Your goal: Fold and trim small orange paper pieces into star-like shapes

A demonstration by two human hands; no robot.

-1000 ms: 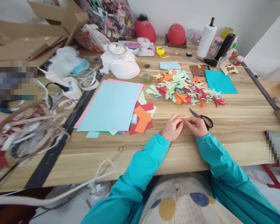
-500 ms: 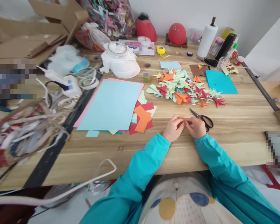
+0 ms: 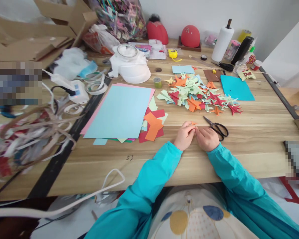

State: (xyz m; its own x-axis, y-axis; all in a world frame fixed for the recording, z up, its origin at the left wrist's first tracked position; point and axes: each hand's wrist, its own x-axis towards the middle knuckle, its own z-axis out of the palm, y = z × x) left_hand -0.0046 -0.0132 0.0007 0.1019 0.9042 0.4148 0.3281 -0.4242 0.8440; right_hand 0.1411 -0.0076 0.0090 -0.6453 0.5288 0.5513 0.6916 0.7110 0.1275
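My left hand [image 3: 185, 136] is closed in a pinch on a small piece of orange folded paper [image 3: 194, 123], whose pointed tip sticks out beyond the fingers. Fingertip to fingertip with it, my right hand [image 3: 207, 138] pinches the same paper; most of the piece is hidden by the fingers. Just beyond the right hand lie black-handled scissors [image 3: 218, 128], blades pointing up and left. Farther back is a heap of folded paper cranes [image 3: 191, 88] in pale green, orange, red and blue.
Left of the hands are orange and red paper scraps [image 3: 153, 126] and a stack of coloured sheets [image 3: 119, 111] with light blue on top. A turquoise sheet [image 3: 236, 88] lies right of the heap. Tangled ribbons [image 3: 32, 136] and a white power strip [image 3: 77, 91] fill the left side.
The right hand has turned and shifted slightly left, its fingers now lying over the orange paper and covering more of it. The left hand has barely moved.
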